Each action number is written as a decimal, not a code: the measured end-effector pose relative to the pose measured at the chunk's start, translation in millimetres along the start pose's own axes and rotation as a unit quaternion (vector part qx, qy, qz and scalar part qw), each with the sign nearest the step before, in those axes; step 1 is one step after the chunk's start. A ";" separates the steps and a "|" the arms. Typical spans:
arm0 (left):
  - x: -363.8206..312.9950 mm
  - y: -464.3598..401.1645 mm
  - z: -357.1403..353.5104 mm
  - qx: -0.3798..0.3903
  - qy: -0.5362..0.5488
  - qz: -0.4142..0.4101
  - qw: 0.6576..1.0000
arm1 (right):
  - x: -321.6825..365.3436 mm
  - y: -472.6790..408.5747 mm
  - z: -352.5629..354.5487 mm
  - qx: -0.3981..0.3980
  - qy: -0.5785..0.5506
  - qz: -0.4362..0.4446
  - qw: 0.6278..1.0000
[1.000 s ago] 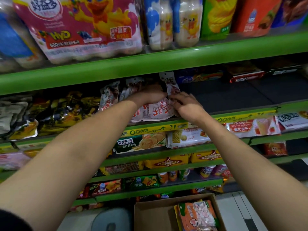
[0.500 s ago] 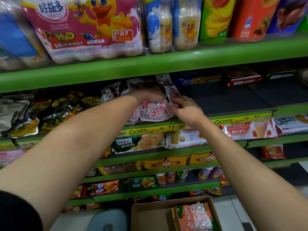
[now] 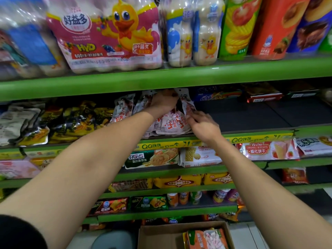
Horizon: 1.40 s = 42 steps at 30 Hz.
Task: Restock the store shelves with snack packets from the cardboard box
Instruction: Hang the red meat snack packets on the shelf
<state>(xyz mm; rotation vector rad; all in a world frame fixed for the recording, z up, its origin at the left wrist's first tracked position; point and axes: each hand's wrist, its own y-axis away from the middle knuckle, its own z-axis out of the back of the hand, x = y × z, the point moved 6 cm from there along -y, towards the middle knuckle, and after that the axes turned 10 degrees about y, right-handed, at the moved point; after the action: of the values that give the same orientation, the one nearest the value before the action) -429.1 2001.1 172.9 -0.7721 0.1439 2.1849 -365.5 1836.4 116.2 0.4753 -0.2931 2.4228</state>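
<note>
- White-and-red snack packets (image 3: 168, 123) stand in a bunch on the second green shelf (image 3: 251, 115), and both hands are working among them.
- Left hand (image 3: 164, 101) reaches over the bunch near its top, fingers curled about the upper edges of the packets as far as can be seen; the fingertips are hidden behind the plastic.
- Right hand (image 3: 203, 126) pinches the lower edge of one upright packet (image 3: 186, 103) at the right end of the row, setting it against the others.
- Just beside this bunch, to the right, the dark shelf floor lies bare for a long stretch, so I judge there is much room left to fill.
- Left of the bunch lie black-and-yellow packets (image 3: 71, 121), already stocked.
- Down at floor level the cardboard box (image 3: 161, 236) stands open, with orange-and-green packets (image 3: 204, 238) in its right part; the left part of it looks emptied.
- Judged from this, several packets are placed, and more remain in the box to bring up.
</note>
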 end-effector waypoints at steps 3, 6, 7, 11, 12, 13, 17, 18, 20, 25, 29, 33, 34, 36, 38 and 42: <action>-6.6 18.2 12.0 0.050 -0.014 -0.075 0.996 | 3.2 -5.1 -3.1 0.039 0.012 -0.003 0.999; -1.3 42.6 20.3 0.114 -0.078 -0.122 0.983 | 8.8 -8.7 -5.5 0.072 0.047 -0.005 0.996; 2.3 49.4 21.3 0.126 -0.107 -0.122 0.979 | 10.0 -8.1 -5.5 0.079 0.055 -0.006 0.995; 12.7 70.9 21.3 0.129 -0.131 -0.093 0.978 | 14.8 2.1 0.4 0.064 0.075 0.010 0.995; 13.3 76.1 25.1 0.112 -0.112 -0.088 0.983 | 15.7 6.4 4.6 0.042 0.069 0.013 0.997; 14.8 81.5 30.9 0.092 -0.086 -0.083 0.989 | 17.8 12.5 10.9 0.008 0.059 0.015 0.998; 40.2 111.0 65.0 0.031 -0.022 -0.062 0.997 | 52.1 45.2 30.9 -0.147 0.041 0.080 0.985; 53.4 119.2 75.3 0.022 -0.023 -0.051 0.998 | 69.0 50.7 30.9 -0.161 0.044 0.109 0.980; 83.0 136.7 100.7 -0.006 -0.031 -0.024 0.999 | 109.3 57.2 24.8 -0.152 0.047 0.164 0.974; 159.4 175.9 170.5 -0.076 -0.025 0.016 0.997 | 210.0 57.3 -13.6 -0.056 0.045 0.246 0.967; 222.4 188.7 210.4 -0.077 -0.056 0.040 0.995 | 268.7 31.9 -48.0 0.015 0.053 0.256 0.965; 260.3 177.0 222.5 -0.007 -0.090 0.004 0.996 | 320.2 -20.6 -77.3 0.049 0.089 0.215 0.971; 264.9 170.7 220.9 0.017 -0.105 -0.010 0.994 | 331.1 -34.5 -85.4 0.066 0.083 0.195 0.975; 267.7 158.2 216.6 0.055 -0.129 -0.048 0.989 | 348.9 -60.0 -103.1 0.089 0.067 0.156 0.981; 265.8 148.6 210.9 0.080 -0.152 -0.093 0.981 | 359.9 -78.3 -119.5 0.105 0.057 0.123 0.985; 275.1 142.4 193.4 0.138 -0.191 -0.119 0.964 | 366.7 -89.8 -142.8 0.127 0.031 0.087 0.988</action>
<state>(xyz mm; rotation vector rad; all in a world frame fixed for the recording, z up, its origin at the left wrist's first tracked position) -761.6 2150.6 151.2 -0.1919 0.1451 1.9854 -612.7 2154.3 143.1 0.5022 0.0025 2.6554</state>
